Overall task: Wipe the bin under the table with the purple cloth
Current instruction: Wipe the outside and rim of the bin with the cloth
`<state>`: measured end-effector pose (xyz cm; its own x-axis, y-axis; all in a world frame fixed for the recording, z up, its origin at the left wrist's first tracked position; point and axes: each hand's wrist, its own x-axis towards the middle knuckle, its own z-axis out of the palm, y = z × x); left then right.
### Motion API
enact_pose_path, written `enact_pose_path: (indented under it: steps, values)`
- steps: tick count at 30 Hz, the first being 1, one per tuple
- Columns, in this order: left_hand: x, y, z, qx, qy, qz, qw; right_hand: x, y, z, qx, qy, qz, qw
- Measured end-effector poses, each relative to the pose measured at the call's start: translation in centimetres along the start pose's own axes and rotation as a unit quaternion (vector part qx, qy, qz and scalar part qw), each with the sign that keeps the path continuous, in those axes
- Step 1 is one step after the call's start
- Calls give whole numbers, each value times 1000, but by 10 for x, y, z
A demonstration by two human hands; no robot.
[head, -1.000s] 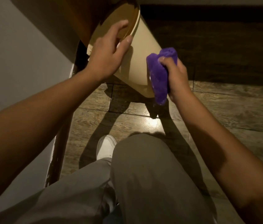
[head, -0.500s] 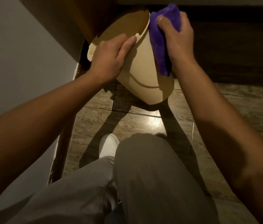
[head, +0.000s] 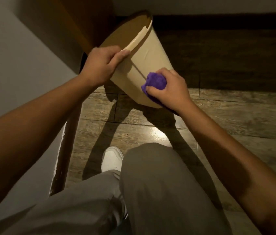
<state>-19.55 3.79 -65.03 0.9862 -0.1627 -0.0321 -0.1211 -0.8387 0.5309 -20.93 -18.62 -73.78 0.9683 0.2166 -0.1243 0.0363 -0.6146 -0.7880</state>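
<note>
Beige plastic bin (head: 144, 65): tilted, mouth turned away from me toward the dark space under the table (head: 83, 22), base edge near the wood-look floor (head: 235, 112). I cannot tell whether the base touches the floor or is lifted clear.

My left hand (head: 101, 65) grips the bin at the rim, fingers curled over the lip, thumb along the outer wall. This hand steadies the tilt.

My right hand (head: 169, 87) is closed around the bunched purple cloth (head: 156, 82), pressing it against the lower outer wall, just above the base. Part of the cloth trails below my palm, past the base edge.

Step in hand: wiping the outside wall, low on the side facing me. Judged from position, the pass is at the bottom of the wall.

Not verifiable from here: the far side of the wall, the underside, and most of the inside, which is in shadow.

Next move, in my judgement: keep the rim grip firm, turn the bin to bring an unwiped face round, and carry the cloth with steady pressure. Risk noted: the light bin could slip or rock if my left grip loosens while the right hand pushes.

My knee (head: 159, 175) and white shoe (head: 111, 160) sit near, clear of the bin.
</note>
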Motion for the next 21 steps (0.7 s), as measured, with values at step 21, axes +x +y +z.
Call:
enact_pose_path:
  steps: [21]
  values:
    - [14,11,7,-23,-17,22,999,38,-54,-9,81,-22,-36,996]
